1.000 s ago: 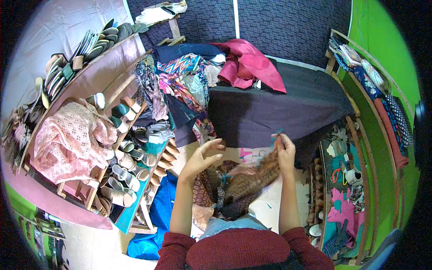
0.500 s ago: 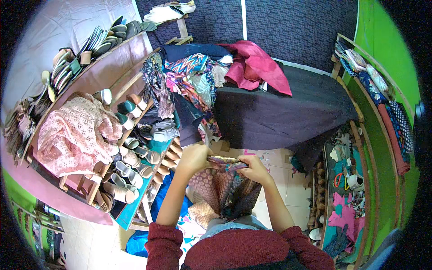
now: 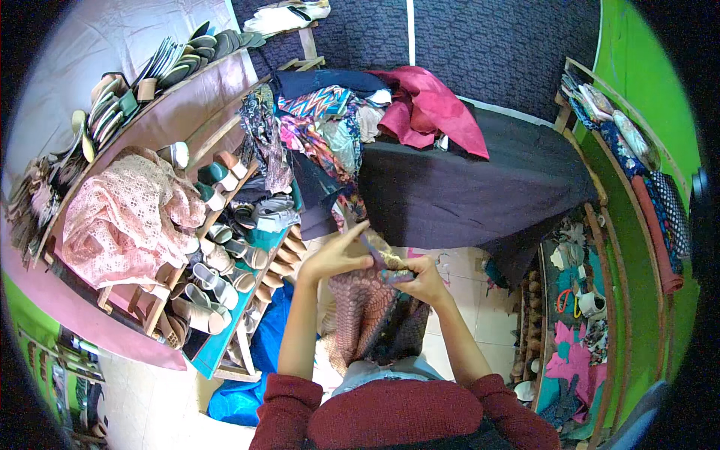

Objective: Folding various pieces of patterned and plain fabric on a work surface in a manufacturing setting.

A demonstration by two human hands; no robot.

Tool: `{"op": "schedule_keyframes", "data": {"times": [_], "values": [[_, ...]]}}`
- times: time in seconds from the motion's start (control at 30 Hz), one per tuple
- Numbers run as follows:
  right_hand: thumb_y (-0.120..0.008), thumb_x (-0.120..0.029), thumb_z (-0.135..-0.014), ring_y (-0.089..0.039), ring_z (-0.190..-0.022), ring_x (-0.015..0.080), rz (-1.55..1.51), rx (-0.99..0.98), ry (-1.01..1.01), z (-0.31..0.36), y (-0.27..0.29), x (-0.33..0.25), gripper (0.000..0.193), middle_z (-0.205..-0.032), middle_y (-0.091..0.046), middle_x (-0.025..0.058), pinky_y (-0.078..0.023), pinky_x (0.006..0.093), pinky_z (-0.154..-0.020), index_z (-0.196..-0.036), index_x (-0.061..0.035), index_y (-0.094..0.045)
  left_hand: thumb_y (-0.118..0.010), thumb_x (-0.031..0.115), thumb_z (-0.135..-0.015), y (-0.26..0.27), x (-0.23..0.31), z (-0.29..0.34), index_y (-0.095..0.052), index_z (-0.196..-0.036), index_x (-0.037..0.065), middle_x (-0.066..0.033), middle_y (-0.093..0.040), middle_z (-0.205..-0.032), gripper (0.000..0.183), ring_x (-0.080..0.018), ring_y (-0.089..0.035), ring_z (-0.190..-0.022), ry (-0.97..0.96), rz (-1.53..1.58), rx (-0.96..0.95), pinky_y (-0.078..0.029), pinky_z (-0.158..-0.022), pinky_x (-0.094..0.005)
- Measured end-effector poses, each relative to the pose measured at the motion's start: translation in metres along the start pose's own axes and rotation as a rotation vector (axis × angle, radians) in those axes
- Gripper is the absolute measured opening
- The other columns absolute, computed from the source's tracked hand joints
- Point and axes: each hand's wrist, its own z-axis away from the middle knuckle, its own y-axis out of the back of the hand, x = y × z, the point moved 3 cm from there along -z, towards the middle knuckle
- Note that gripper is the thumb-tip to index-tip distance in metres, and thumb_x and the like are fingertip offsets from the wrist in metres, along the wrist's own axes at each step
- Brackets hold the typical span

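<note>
A small folded piece with patterned and pale yellowish layers [image 3: 381,253], probably cloth, is held up in front of my body. My right hand [image 3: 424,282] is closed round its near right end, thumb on top. At its left side is my left hand [image 3: 336,259], fingers stretched out toward the upper right and thumb apart, the fingertips close to the piece's far end. Whether they touch it I cannot make out. Below both hands, brown scale-patterned fabric [image 3: 361,311] is draped over my lap, with a darker patterned cloth beside it.
Ahead stands a table with dark cloth [image 3: 472,195], bearing a pink-red sheet [image 3: 431,105] and heaped patterned fabrics [image 3: 319,135]. Left are racks of sandals [image 3: 210,300], soles [image 3: 172,71] and pink lace cloth [image 3: 127,217]. Shelves with fabric rolls [image 3: 652,232] and pink scraps [image 3: 570,360] line the right.
My left hand has loosened from the folded piece, its fingers now stretched out. The piece has turned from lying level to slanting, still in my right hand.
</note>
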Motion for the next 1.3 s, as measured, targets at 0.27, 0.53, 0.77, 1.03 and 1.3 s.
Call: {"op": "schedule_keyframes", "data": {"times": [0.27,0.53,0.77,1.03,1.3], "values": [[-0.072,-0.02,-0.061,-0.056,-0.051,0.0195,0.214,-0.077,0.08,0.003,0.0,-0.006,0.024,-0.063,-0.059,0.0132,-0.043,0.0304,-0.051,-0.076,-0.0038,-0.064,-0.056,-0.003,-0.07,-0.022,-0.014,-0.013,-0.059,-0.092,0.002,-0.006,-0.06,-0.091,0.023,-0.0138,-0.057,-0.078,-0.124,0.607,0.033,-0.046,-0.074,-0.0271],[-0.065,-0.014,-0.06,-0.059,-0.058,0.03,0.65,0.53,0.099,-0.015,0.014,0.022,0.02,-0.062,-0.059,0.0121,-0.045,0.0377,-0.052,-0.079,-0.0129,-0.06,-0.056,-0.003,-0.063,0.008,0.129,0.006,-0.06,-0.086,-0.001,-0.0114,-0.059,-0.072,0.023,-0.0195,-0.058,-0.065,-0.143,-0.302,0.296,-0.043,-0.06,-0.0266],[-0.063,-0.005,-0.059,-0.059,-0.073,0.0303,0.577,0.327,0.053,-0.048,-0.018,0.032,0.028,-0.086,-0.059,0.0081,-0.047,0.0392,-0.061,-0.086,-0.0124,-0.062,-0.051,-0.01,-0.059,0.044,0.152,0.046,-0.063,-0.084,0.001,-0.013,-0.054,-0.064,0.03,-0.0248,-0.053,-0.057,-0.129,-0.534,0.471,-0.039,-0.053,-0.0329],[-0.061,-0.003,-0.065,-0.059,-0.078,0.0283,0.613,0.301,-0.122,-0.039,-0.043,0.114,0.022,-0.088,-0.06,0.0049,-0.047,0.0379,-0.067,-0.086,-0.0111,-0.065,-0.063,0.006,-0.076,0.108,0.108,0.131,-0.062,-0.081,-0.002,-0.0077,-0.053,-0.065,0.01,-0.0156,-0.048,-0.06,-0.013,-0.699,1.252,-0.04,-0.059,-0.0253],[-0.059,0.001,-0.065,-0.06,-0.08,0.0276,0.687,0.282,-0.172,-0.044,-0.029,0.125,0.026,-0.089,-0.061,0.0041,-0.047,0.0364,-0.068,-0.086,-0.0114,-0.066,-0.062,0.014,-0.081,0.144,0.028,0.195,-0.062,-0.088,-0.003,-0.0074,-0.06,-0.081,0.018,-0.0126,-0.054,-0.071,0.131,-0.489,1.594,-0.043,-0.066,-0.0241]]}}
